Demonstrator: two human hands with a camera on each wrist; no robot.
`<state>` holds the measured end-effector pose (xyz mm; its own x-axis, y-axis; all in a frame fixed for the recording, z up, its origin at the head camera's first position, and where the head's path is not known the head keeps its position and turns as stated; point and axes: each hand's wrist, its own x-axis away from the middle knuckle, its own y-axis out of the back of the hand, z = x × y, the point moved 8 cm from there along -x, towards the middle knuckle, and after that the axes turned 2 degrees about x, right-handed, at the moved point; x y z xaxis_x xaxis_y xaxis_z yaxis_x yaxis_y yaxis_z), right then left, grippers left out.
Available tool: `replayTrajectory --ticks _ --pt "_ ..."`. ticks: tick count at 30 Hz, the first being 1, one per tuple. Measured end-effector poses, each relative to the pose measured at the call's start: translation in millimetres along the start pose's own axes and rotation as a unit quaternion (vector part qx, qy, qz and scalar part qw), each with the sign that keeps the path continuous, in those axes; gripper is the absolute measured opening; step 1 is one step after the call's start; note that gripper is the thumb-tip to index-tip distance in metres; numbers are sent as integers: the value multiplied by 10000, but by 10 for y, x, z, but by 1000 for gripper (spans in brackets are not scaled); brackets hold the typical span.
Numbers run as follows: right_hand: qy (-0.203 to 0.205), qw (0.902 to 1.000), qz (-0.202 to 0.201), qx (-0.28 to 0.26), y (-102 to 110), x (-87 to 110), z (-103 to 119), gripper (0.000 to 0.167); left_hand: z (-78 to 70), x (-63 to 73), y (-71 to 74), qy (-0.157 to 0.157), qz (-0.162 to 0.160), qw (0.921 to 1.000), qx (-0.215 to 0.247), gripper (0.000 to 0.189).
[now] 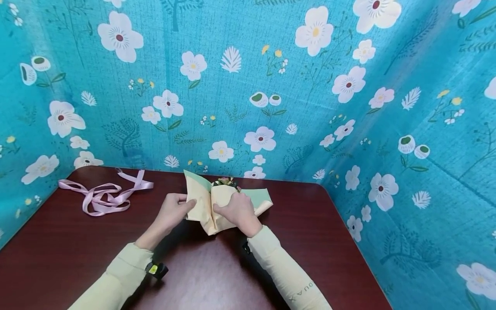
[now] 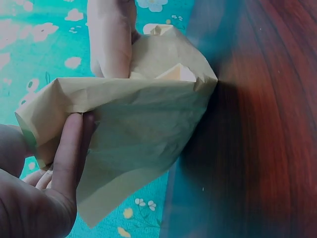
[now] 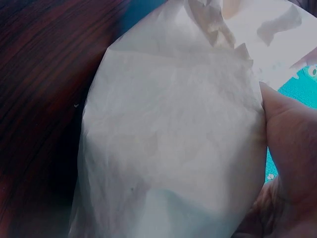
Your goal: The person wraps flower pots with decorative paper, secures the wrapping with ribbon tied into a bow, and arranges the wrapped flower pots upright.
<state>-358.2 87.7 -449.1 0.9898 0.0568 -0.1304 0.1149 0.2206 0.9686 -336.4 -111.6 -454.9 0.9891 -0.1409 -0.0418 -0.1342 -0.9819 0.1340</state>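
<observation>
A bunch of small flowers [image 1: 224, 181] shows its pink and green tops above a sheet of wrapping paper [image 1: 199, 206], cream on one face and pale green on the other. My left hand [image 1: 172, 211] pinches the paper's left flap between thumb and fingers. Over the front of the bundle, my right hand [image 1: 238, 211] grips the folded paper, thumb on the near side. In the left wrist view, fingers [image 2: 69, 153] lie against the paper [image 2: 143, 124]. Creased paper [image 3: 168, 114] fills most of the right wrist view, and the stems are hidden inside it.
A loose pink ribbon [image 1: 106, 206] lies in loops at the back left of the dark red-brown wooden table [image 1: 186, 275]. Blue floral cloth [image 1: 232, 107] hangs behind the table and along its right side.
</observation>
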Motion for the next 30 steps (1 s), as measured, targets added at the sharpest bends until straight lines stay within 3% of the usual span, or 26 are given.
replayTrajectory --ticks 19,30 --pt "-205 9996 204 -71 26 -3 -48 68 -100 -57 -180 -366 212 9991 -20 31" --pt "214 9977 449 -465 58 5 -77 53 -125 -53 -192 -431 156 9989 -39 27"
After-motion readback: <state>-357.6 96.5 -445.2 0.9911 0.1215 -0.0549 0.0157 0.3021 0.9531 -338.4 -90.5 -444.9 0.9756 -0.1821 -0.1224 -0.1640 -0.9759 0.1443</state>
